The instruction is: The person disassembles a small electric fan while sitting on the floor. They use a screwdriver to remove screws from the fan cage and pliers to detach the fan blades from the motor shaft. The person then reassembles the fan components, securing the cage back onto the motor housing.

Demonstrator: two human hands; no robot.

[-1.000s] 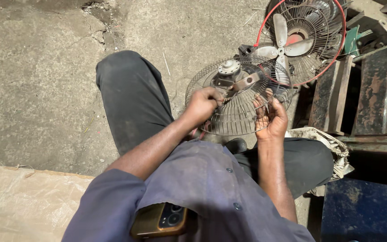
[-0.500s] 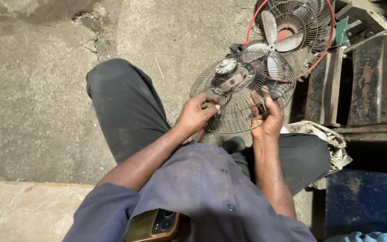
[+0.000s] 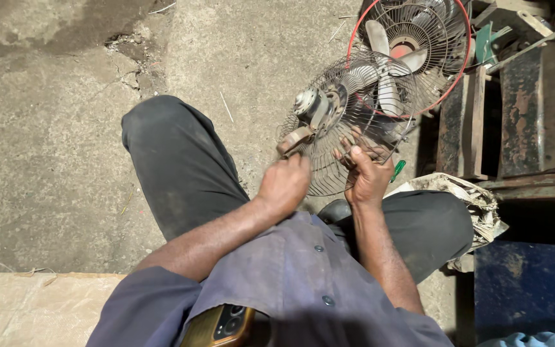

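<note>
In the head view, a rusty wire fan guard with a small motor fixed at its centre is held up over the lap, at about one o'clock from the middle of the frame. The left hand is closed around a rusty bracket at the guard's lower left edge. The right hand is clamped on the wire mesh at the guard's lower right, fingers hooked through the wires. The two hands are set apart, on either side of the guard. Behind the guard, at one o'clock, a second fan with a red rim and pale blades is seen on the concrete floor. A phone is tucked in the shirt pocket at six o'clock.
</note>
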